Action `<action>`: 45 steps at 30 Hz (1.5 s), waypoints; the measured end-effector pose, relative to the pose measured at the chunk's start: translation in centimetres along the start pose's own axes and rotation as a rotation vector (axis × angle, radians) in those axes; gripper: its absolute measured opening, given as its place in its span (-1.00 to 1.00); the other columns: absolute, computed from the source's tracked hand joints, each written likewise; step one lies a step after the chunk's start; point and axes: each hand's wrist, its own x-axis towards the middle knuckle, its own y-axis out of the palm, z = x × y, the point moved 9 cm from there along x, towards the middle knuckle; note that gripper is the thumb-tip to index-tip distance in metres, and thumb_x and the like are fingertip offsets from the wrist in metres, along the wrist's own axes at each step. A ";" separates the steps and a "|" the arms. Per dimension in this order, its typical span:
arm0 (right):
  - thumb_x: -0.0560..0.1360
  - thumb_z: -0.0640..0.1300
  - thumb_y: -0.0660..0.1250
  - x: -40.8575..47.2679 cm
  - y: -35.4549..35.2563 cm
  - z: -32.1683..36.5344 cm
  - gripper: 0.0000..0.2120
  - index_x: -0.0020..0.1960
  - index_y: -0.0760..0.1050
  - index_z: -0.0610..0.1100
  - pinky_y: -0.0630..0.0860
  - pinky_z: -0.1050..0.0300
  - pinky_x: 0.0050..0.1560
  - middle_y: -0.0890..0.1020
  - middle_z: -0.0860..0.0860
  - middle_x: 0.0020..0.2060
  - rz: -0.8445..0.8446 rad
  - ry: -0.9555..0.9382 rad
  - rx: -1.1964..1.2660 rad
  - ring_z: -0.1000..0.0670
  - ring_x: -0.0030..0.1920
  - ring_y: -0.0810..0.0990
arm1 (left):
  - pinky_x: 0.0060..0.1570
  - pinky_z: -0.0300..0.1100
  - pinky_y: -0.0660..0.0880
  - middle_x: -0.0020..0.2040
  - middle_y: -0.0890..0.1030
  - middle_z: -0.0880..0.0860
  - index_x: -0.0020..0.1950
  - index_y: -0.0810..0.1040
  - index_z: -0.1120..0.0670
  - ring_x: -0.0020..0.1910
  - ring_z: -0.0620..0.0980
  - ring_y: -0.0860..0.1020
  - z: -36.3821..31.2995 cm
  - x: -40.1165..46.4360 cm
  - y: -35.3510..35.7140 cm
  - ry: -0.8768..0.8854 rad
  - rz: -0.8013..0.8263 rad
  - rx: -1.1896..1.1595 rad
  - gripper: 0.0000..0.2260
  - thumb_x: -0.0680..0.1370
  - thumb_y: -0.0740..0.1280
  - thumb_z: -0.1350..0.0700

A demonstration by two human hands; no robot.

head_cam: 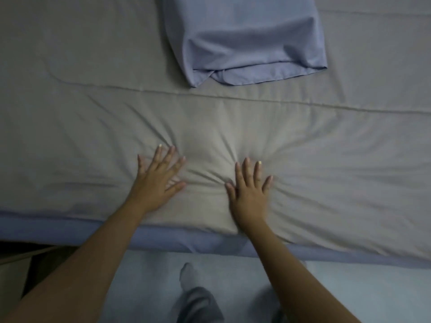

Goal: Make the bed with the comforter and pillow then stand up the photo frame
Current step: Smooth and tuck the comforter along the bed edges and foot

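Note:
A grey comforter (pixel 326 148) lies spread over the bed and reaches almost to its near edge. My left hand (pixel 158 180) and my right hand (pixel 249 192) press flat on it with straight, spread fingers, side by side near that edge. Creases fan out between and around the two hands. A blue pillow (pixel 247 40) in a loose pillowcase lies further up the bed, its open end toward me. The photo frame is out of sight.
A blue sheet (pixel 70 227) shows as a strip along the bed's near edge below the comforter. My leg and foot in grey (pixel 193 290) stand on the pale floor (pixel 361 294). A dark gap with a brown piece of furniture (pixel 14 264) is at the lower left.

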 end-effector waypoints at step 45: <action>0.57 0.17 -0.07 2.0 7.6 26.4 -0.39 0.46 0.30 -0.17 0.04 -0.18 0.46 0.25 -0.14 0.49 -0.046 -0.039 0.010 -0.14 0.52 0.10 | 0.41 0.16 0.21 0.51 0.30 0.09 0.50 0.31 0.10 0.52 0.10 0.21 26.1 -7.2 -1.3 0.319 -0.141 0.034 -0.50 0.62 0.04 -0.12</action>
